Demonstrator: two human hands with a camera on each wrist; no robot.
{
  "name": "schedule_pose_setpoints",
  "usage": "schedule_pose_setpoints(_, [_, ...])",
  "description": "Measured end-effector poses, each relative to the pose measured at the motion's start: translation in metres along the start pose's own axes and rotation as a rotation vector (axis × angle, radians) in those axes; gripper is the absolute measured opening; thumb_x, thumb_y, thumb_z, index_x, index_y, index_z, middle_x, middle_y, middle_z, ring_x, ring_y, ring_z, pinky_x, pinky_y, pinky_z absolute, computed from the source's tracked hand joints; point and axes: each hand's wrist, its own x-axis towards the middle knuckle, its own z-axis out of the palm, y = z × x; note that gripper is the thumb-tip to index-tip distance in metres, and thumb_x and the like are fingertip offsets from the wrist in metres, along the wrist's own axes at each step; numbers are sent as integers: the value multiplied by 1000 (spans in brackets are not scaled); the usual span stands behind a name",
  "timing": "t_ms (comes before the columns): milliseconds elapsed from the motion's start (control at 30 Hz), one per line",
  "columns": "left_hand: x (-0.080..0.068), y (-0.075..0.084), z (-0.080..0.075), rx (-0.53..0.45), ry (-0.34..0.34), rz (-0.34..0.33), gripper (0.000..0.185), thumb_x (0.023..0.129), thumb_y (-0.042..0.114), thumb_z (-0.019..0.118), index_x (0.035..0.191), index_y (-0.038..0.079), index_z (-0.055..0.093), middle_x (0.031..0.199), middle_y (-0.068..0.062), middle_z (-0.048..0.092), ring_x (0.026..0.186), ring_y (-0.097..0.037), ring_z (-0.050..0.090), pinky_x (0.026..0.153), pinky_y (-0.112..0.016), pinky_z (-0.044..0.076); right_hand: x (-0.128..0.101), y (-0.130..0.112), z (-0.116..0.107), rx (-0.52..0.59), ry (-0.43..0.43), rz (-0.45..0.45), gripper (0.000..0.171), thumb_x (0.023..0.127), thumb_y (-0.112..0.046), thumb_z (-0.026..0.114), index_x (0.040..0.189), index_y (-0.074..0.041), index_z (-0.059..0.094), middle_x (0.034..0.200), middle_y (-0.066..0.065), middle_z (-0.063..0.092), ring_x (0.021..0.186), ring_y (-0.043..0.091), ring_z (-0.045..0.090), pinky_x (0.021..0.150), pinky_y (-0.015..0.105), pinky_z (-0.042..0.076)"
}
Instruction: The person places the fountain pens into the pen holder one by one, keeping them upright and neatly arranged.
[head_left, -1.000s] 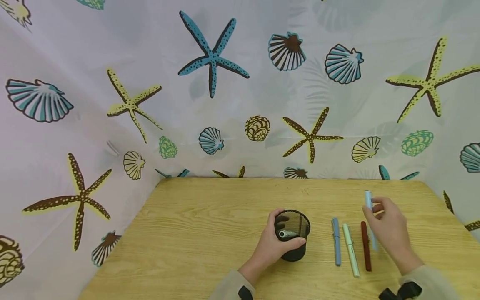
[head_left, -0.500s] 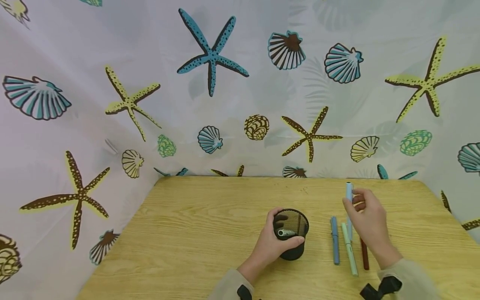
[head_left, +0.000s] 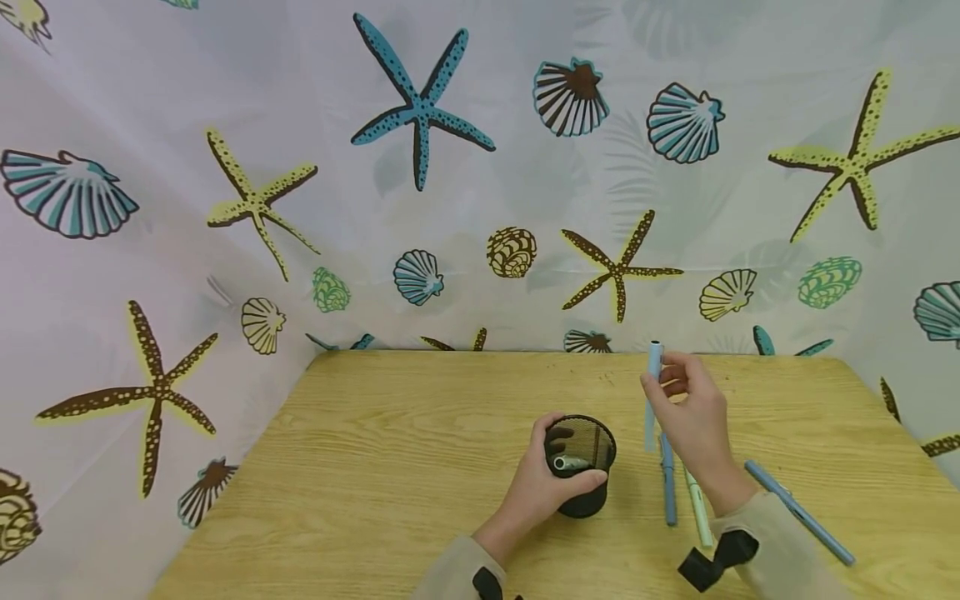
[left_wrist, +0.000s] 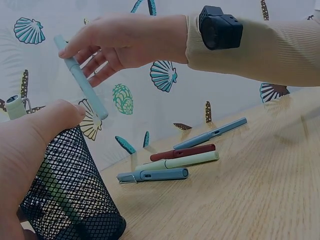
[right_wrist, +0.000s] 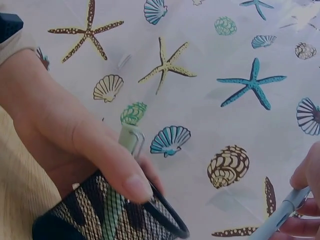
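My left hand [head_left: 555, 475] grips a black mesh pen cup [head_left: 592, 500] standing on the wooden table [head_left: 420, 467]. A pale green pen [right_wrist: 127, 142] stands inside the cup. Just right of the cup and above the table, my right hand [head_left: 663, 387] pinches a light blue pen [head_left: 652, 400] held nearly upright. In the left wrist view the same light blue pen [left_wrist: 82, 82] hangs slanted close over the cup's rim [left_wrist: 70, 145]. On the table lie a blue pen [head_left: 667, 487], a pale green pen [head_left: 697, 512], a dark red pen [left_wrist: 182, 152] and another blue pen [head_left: 798, 512].
A seashell-and-starfish curtain [head_left: 450, 208] closes in the back and both sides of the table. The loose pens lie to the right of the cup. Bare wood stretches left of the cup toward the table's left edge [head_left: 247, 467].
My right hand has carried the light blue pen up and to the left, close to the cup. A blue pen at the right came into view. The left hand and cup stayed put.
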Motion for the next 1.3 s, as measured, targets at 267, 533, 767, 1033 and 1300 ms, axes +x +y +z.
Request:
schedule_pose_setpoints(267, [0, 1, 0, -6, 1, -9, 81, 75, 39, 77, 138, 31, 28, 133, -8, 42, 122, -25, 42, 95, -42, 38, 1, -19, 16, 107, -5, -1, 29, 87, -10, 66, 112, 0, 56, 89, 10, 59, 74, 19, 56, 59, 14, 44])
schedule_pose_setpoints(533, [1, 2, 1, -18, 4, -16, 77, 76, 33, 77, 136, 33, 29, 133, -9, 42, 122, -26, 42, 92, -42, 40, -1, -26, 28, 182, -18, 10, 28, 87, -6, 66, 112, 0, 55, 89, 11, 59, 75, 20, 57, 58, 17, 45])
schedule_pose_setpoints(767, [1, 2, 1, -14, 5, -11, 77, 76, 33, 77, 136, 32, 29, 133, -9, 42, 122, -26, 42, 92, -43, 40, -8, -18, 35, 240, -32, -37, 30, 86, -12, 68, 113, -8, 56, 88, 5, 59, 73, 14, 57, 57, 22, 49])
schedule_pose_setpoints(1033, [1, 1, 2, -4, 13, -13, 79, 75, 31, 78, 137, 31, 28, 133, -9, 43, 122, -27, 42, 92, -43, 41, -17, -20, 34, 202, -58, -24, 33, 85, -4, 68, 114, -1, 55, 90, 11, 61, 75, 22, 58, 59, 24, 49])
schedule_pose_setpoints(1300, [1, 1, 1, 6, 16, -4, 81, 75, 35, 77, 139, 28, 27, 133, -9, 43, 122, -28, 42, 93, -43, 41, -24, 4, 40, 150, -121, -20, 34, 86, -12, 67, 117, -9, 53, 90, 3, 59, 77, 15, 58, 62, 27, 51])
